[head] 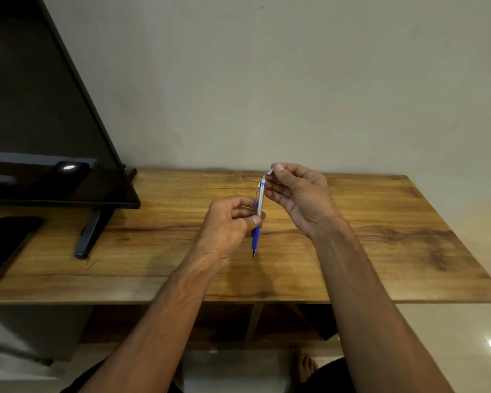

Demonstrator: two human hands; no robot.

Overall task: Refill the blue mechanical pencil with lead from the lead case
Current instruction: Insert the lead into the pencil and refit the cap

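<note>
The blue mechanical pencil (259,214) has a silver upper barrel and a blue grip. It stands nearly upright above the wooden table (380,236), tip down. My left hand (230,222) grips its middle between thumb and fingers. My right hand (298,191) is just right of the pencil's top end, its thumb and forefinger pinching a small silver cap (269,172) slightly above and right of the pencil's white top (263,178). A few thin dark lead sticks (91,264) lie on the table near the monitor foot. I see no lead case.
A large dark monitor (40,123) stands at the left on a metal foot (88,236). A black phone-like slab (9,236) lies at the far left. A wall rises right behind the table. A bare foot (305,364) rests on the tiled floor below.
</note>
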